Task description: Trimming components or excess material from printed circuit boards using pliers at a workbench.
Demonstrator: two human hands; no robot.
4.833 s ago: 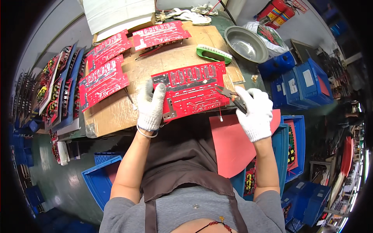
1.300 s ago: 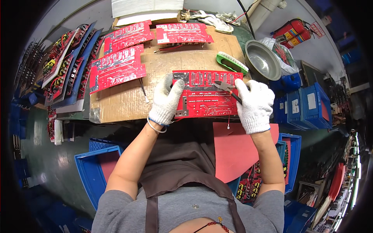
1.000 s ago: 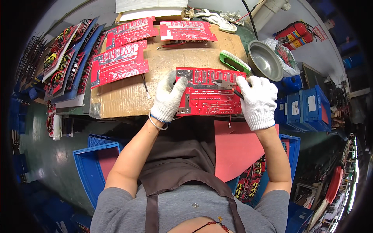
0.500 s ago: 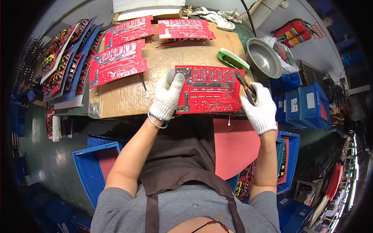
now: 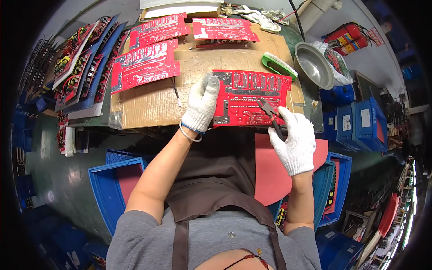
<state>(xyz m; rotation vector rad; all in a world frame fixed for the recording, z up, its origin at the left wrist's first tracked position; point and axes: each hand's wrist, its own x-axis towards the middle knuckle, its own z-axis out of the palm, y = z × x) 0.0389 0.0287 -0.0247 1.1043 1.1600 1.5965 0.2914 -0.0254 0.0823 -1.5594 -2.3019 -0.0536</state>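
A red circuit board [image 5: 252, 96] is tilted up at the front of the cardboard-covered bench, its soldered side facing me. My left hand [image 5: 201, 100], in a white knit glove, grips the board by its left edge. In my gloved right hand [image 5: 294, 141] is a pair of cutting pliers [image 5: 270, 114], fingers wrapped round the handles. The pliers' jaws lie over the lower middle of the board; whether they touch it I cannot tell. Farther back lie three similar boards: one at front left [image 5: 146, 67], one behind it [image 5: 158, 30] and one at back centre [image 5: 223, 30].
A green-backed brush [image 5: 279, 66] and a metal bowl [image 5: 314, 66] stand on the right of the cardboard [image 5: 148, 110]. Boards are stacked upright at the left [image 5: 85, 63]. Blue bins flank me, one at the left [image 5: 105, 189]. A fire extinguisher [image 5: 346, 38] stands at the back right.
The pliers have moved from the board's upper right corner down and left to its lower middle, my right hand lowering with them. My left hand still holds the board. The whole view has shifted slightly.
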